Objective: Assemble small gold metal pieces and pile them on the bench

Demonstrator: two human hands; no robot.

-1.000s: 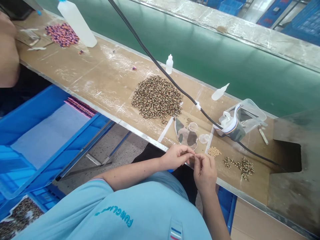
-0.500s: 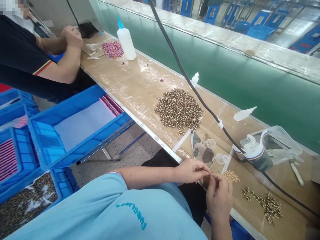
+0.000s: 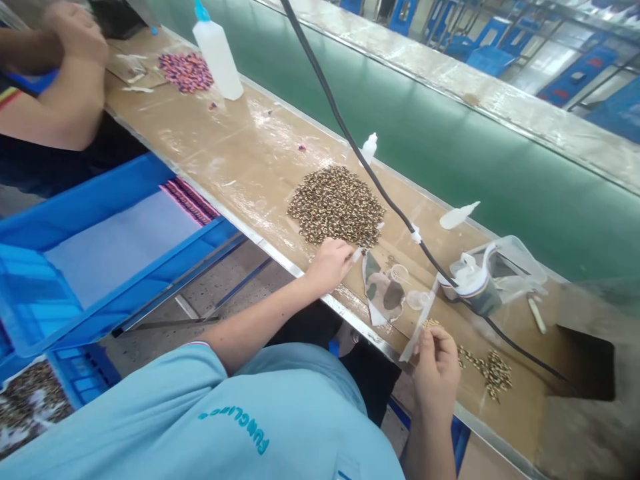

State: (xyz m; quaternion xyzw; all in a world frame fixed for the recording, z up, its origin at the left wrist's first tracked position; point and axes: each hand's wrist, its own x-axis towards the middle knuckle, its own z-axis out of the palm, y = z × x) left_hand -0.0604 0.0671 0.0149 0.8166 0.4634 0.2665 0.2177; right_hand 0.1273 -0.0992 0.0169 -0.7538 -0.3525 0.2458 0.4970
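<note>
A heap of small brown-and-gold bead-like pieces (image 3: 337,207) lies on the brown-covered table. At its lower edge rests my left hand (image 3: 329,267), fingers curled together and pointing right; whatever may be between the fingertips is hidden. Farther right, my right hand (image 3: 437,367) is held above the table's front edge with thumb and forefinger pinched. Too small to make out is anything in that pinch. Just beyond the right fingertips are small pale beads (image 3: 431,323), partly covered by the hand. A smaller cluster of brown-and-gold pieces (image 3: 497,375) lies to the right.
A black cable (image 3: 345,127) hangs across the table. Small white bottles (image 3: 459,216), a large bottle (image 3: 219,60) and a clear plastic box (image 3: 515,267) stand or lie along the back. Patterned cloth (image 3: 384,297) lies between my hands. A blue crate (image 3: 115,247) and a co-worker's arms (image 3: 65,87) are left.
My hands were together at the fingertips; now they are apart. My left hand has moved left and away to the heap, while my right hand stays pinched. The view has shifted right.
</note>
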